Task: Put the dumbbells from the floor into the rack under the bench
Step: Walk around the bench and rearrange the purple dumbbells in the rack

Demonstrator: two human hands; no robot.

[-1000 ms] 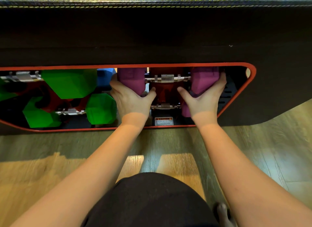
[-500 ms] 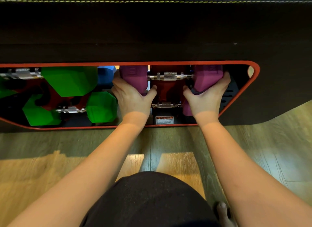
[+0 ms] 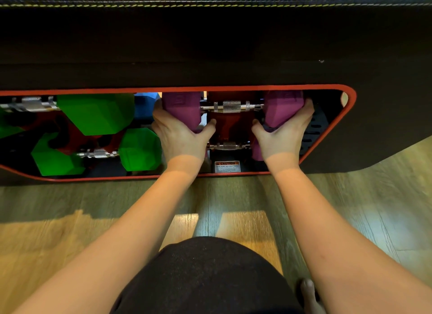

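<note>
Upper purple dumbbell sits inside the rack under the bench, right section, above a second purple dumbbell. Left hand grasps its left head, thumb hooked underneath; right hand grasps the right head the same way. Green dumbbells already stowed to the left.

Judgement: seating step. Keep the bar level so both heads land together in the cradle; push far, not down, until it stops. Thumbs lie between the two dumbbells, beside a caution label: pinch risk. Slide thumbs out first, then let go. The floor in view holds no dumbbell.
</note>
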